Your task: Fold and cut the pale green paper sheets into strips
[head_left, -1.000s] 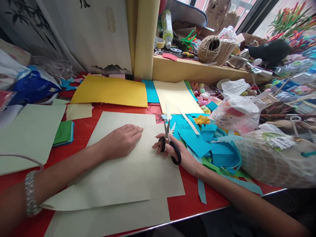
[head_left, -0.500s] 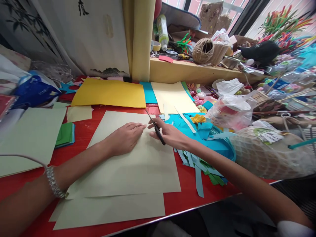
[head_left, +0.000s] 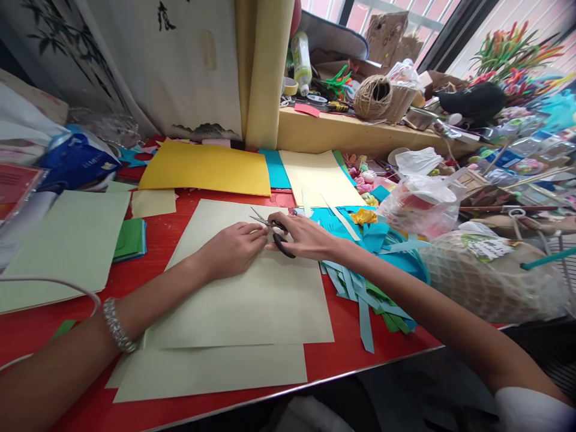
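Observation:
My right hand (head_left: 310, 235) grips a pair of scissors (head_left: 284, 245) by the black handles. The blades are parted and point left, over the pale green sheet of paper (head_left: 252, 312). My left hand (head_left: 236, 249) lies palm down on the same sheet, fingers stretched toward the scissors and close to their pivot; its thumb is hidden. A beaded bracelet (head_left: 117, 325) circles my left wrist. Another pale sheet (head_left: 211, 375) sticks out from under the first at the near edge.
Yellow card (head_left: 207, 168) and cream paper (head_left: 319, 177) lie at the back of the red table. Right of my hands are blue and green paper strips (head_left: 355, 294) and a clear plastic bag (head_left: 423, 201). Pale sheets (head_left: 67, 240) and green paper squares (head_left: 129, 240) are on the left.
The scissors have swung leftward in my right hand and their blades have spread apart. My left hand stays on the paper, its fingers a little more bent. The whole view has shifted slightly.

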`<state>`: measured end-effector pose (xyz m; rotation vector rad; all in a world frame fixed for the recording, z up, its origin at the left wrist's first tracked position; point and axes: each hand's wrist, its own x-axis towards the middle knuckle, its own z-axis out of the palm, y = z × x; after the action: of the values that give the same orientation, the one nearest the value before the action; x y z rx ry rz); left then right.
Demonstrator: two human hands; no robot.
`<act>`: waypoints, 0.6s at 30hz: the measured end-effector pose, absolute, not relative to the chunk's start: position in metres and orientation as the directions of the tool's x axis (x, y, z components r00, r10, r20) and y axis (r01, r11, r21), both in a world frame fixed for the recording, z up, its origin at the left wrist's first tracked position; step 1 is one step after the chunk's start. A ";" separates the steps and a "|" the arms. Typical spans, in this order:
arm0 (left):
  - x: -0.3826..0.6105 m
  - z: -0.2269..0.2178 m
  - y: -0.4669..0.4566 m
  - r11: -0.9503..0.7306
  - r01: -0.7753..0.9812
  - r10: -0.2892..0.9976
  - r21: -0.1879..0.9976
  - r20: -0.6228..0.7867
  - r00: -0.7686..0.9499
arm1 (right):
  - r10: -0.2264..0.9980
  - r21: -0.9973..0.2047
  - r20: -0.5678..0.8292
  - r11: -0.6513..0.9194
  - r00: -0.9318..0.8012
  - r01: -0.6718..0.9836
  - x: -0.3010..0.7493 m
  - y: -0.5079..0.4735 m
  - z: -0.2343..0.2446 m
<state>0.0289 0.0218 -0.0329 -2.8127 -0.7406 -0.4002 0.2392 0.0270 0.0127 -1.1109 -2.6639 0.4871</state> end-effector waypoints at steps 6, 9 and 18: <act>0.017 -0.031 0.004 -0.821 0.563 0.517 -0.090 0.298 0.802 | 0.687 -0.245 0.058 0.713 -0.725 0.656 0.236 0.033 0.014; -0.003 -0.028 -0.020 -0.798 0.601 0.566 -0.042 0.288 0.773 | 0.681 -0.238 0.046 0.718 -0.731 0.654 0.238 0.033 0.016; -0.091 -0.033 -0.124 -0.669 0.739 0.702 -0.079 0.259 0.663 | 0.703 -0.309 0.009 0.679 -0.711 0.666 0.236 0.033 0.022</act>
<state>-0.0905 -0.1239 -0.0331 -2.7002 -1.1812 -0.3083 0.2363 0.0329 0.0221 -1.1308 -2.7601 0.4323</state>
